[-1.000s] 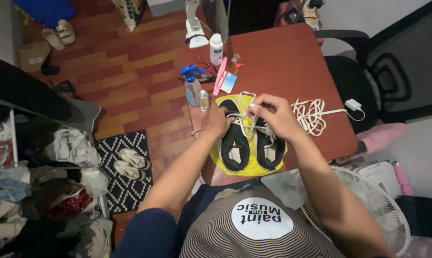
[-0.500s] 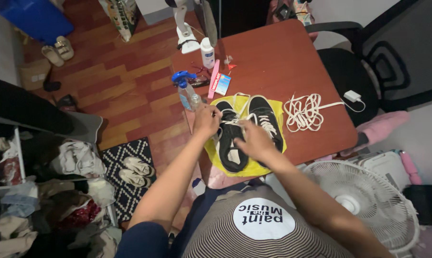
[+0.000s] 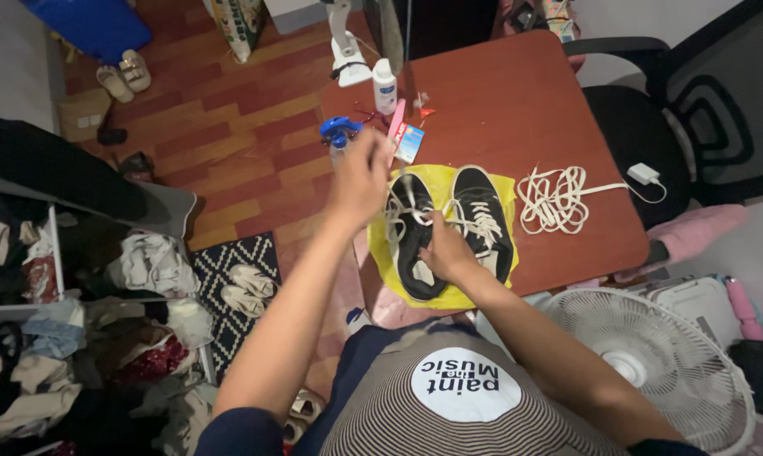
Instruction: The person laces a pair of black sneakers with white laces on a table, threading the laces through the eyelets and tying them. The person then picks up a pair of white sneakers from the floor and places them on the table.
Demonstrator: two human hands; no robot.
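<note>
**Black shoes, one half laced, on the yellow cloth**

The black shoes sit side by side on a yellow cloth (image 3: 445,291) near the front edge of the red-brown table (image 3: 516,110). Going left to right: off the table's left side lies wooden floor with a patterned mat (image 3: 229,253) bearing a pair of pale shoes (image 3: 245,289), and heaps of clothes (image 3: 78,355) further left; at the table's left corner stand a spray bottle with a blue head (image 3: 338,133), a white bottle (image 3: 385,86) and a pink packet (image 3: 396,127); the left hand (image 3: 360,177) is raised above that corner, its fingers pinched on the end of a white lace (image 3: 396,211) that runs down to the left shoe (image 3: 413,241); the picture is blurred there, so the exact grip is hard to tell; the right hand (image 3: 445,249) rests on the same shoe, fingers pressed together over the eyelets, seemingly pinning the lace; the right shoe (image 3: 481,219) lies just beside it, touching or nearly so, with white lacing already crossed up its front; further right a loose coil of white cord (image 3: 554,198) trails to a white charger plug (image 3: 649,174); a black chair (image 3: 668,110) stands beyond, a white fan (image 3: 652,363) below.

As a judgement: the right shoe looks laced; the left shoe is partway, its lace slack; tightening and finishing remain.
</note>
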